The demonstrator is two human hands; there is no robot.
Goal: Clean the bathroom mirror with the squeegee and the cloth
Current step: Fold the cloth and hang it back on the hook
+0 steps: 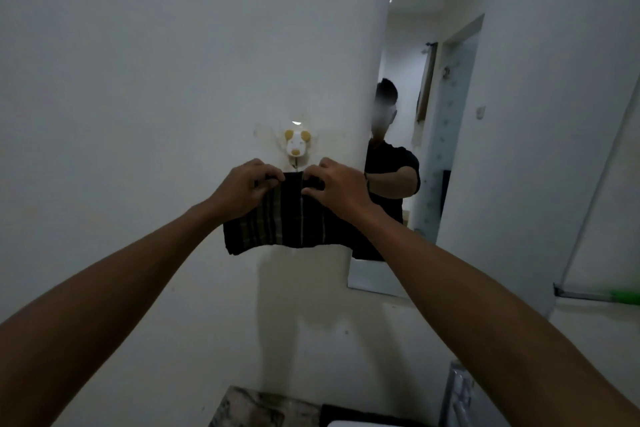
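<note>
A dark checked cloth (287, 218) hangs against the white wall just below a small dog-shaped wall hook (296, 147). My left hand (247, 184) pinches the cloth's top edge on the left. My right hand (334, 185) grips the same edge on the right. The mirror (502, 114) is fixed to the wall to the right of the cloth and reflects a person in a dark shirt. A squeegee with a green handle (623, 296) lies on a ledge at the far right, its metal part pointing left.
Below my arms, a stained counter corner (249, 409) and a metal fitting (457, 395) show at the bottom edge. A slanted metal rail (602, 184) runs along the right side. The white wall (138, 80) fills the left half.
</note>
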